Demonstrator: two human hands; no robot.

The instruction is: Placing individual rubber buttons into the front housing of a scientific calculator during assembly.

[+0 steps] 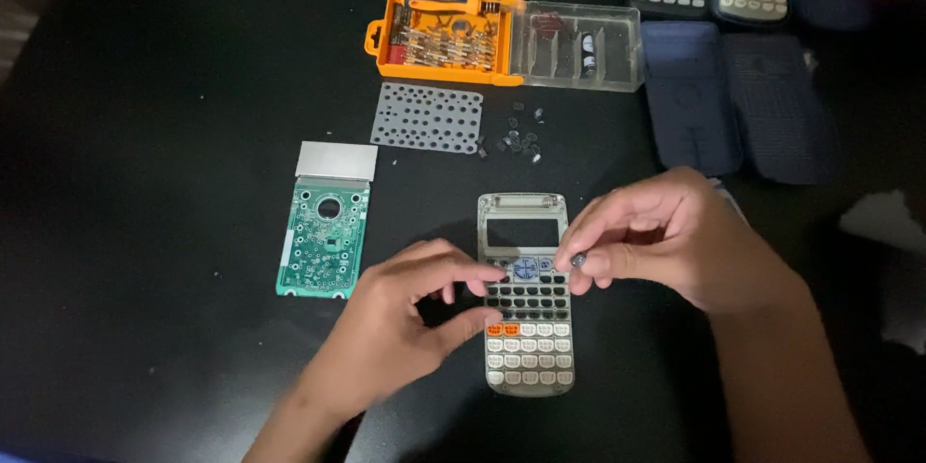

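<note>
A see-through calculator front [526, 338] lies flat on the black table [145, 231], right in front of the person. It has rows of dark, white and orange buttons in it.

The left hand [410, 313] rests on the left edge of the calculator front. Its fingers touch the dark buttons and its thumb presses the side, so it holds the piece in place.

The right hand [656, 236] is just above the top right of the buttons. Its thumb and finger pinch 1 tiny dark button [579, 258].

To the left lies a green circuit board [325, 236] with a silver screen on top. Behind sit a grey sheet with holes [427, 118], a little pile of loose dark buttons [521, 138], and an orange screwdriver box [449, 37] with its clear lid [579, 43] open.
</note>
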